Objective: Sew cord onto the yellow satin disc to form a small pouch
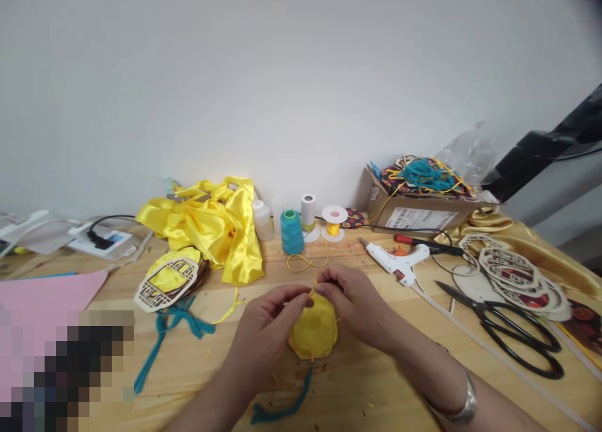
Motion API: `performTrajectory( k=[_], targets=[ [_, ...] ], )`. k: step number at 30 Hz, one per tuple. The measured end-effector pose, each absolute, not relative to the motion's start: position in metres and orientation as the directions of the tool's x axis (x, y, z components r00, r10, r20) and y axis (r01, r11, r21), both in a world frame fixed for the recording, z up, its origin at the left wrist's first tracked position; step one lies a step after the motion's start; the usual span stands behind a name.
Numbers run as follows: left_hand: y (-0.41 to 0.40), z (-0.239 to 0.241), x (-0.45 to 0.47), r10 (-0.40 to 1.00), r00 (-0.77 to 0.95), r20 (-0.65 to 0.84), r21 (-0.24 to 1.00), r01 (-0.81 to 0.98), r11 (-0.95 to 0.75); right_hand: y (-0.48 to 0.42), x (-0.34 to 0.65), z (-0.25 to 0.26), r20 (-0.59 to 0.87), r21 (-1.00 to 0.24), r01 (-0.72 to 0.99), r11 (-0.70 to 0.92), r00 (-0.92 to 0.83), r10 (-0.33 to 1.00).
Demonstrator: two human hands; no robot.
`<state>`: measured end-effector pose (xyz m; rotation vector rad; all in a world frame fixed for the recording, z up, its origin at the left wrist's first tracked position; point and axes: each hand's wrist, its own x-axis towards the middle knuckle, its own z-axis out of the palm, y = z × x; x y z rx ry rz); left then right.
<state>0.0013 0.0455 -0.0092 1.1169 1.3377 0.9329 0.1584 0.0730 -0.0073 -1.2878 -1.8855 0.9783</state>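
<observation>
A yellow, fabric-covered octagonal pendant (313, 335) lies on the wooden table between my hands. From its lower edge hangs a teal tassel (286, 413). My left hand (270, 322) is closed in a pinch at the pendant's top edge, where a thin yellow cord (326, 256) comes out. Just to the right, my right hand (352, 300) pinches the same cord, its fingertips close to the left ones. The cord curls back toward a white spool of yellow cord (333, 229). My fingertips partly hide where cord and pendant meet.
Behind stand a teal thread cone (292, 234) and a white bottle (262, 220). To the right are a white glue gun (399, 263), black scissors (508, 325) and a cardboard box (414, 209). Left lie yellow satin (242, 231), wooden cutouts (160, 297) and teal tassels (188, 319).
</observation>
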Motion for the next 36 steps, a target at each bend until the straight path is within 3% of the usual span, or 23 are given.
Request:
performTrajectory(
  k=[5, 10, 14, 18, 21, 24, 27, 32, 36],
  targets=[
    [0.051, -0.012, -0.004, 0.993, -0.073, -0.088, 0.963, 0.25, 0.104, 0.078, 0.163, -0.008, 0.116, -0.81, 0.545, 0.219, -0.217, 0.969],
    [0.048, -0.014, -0.004, 1.0, 0.018, 0.018, 0.926, 0.376, -0.023, 0.079, 0.161, -0.01, 0.114, -0.812, 0.555, 0.183, -0.156, 0.981],
    [0.043, -0.02, -0.001, 0.988, 0.075, 0.132, 0.876, 0.459, -0.151, 0.081, 0.16, -0.013, 0.054, -0.901, 0.42, 0.106, -0.135, 0.989],
    [0.039, -0.026, 0.002, 0.968, 0.136, 0.211, 0.848, 0.467, -0.25, 0.081, 0.158, -0.012, -0.121, -0.988, 0.116, -0.098, -0.218, 0.968],
    [0.038, -0.027, 0.005, 0.967, 0.165, 0.192, 0.868, 0.431, -0.246, 0.077, 0.154, -0.008, -0.214, -0.961, -0.103, -0.258, -0.319, 0.923],
    [0.036, -0.025, 0.006, 0.97, 0.186, 0.153, 0.899, 0.381, -0.215, 0.073, 0.152, -0.005, -0.236, -0.926, -0.187, -0.328, -0.391, 0.89],
    [0.036, -0.021, 0.006, 0.982, 0.164, 0.096, 0.953, 0.269, -0.138, 0.072, 0.152, -0.005, -0.236, -0.936, -0.154, -0.315, -0.387, 0.891],
    [0.037, -0.013, 0.006, 0.992, 0.107, -0.06, 0.987, -0.143, 0.075, 0.075, 0.154, -0.008, -0.21, -0.974, -0.001, -0.226, -0.361, 0.909],
    [0.04, -0.009, 0.006, 0.99, 0.055, -0.131, 0.99, -0.051, 0.134, 0.075, 0.155, -0.008, -0.172, -0.985, 0.098, -0.145, -0.399, 0.9]
  ],
)
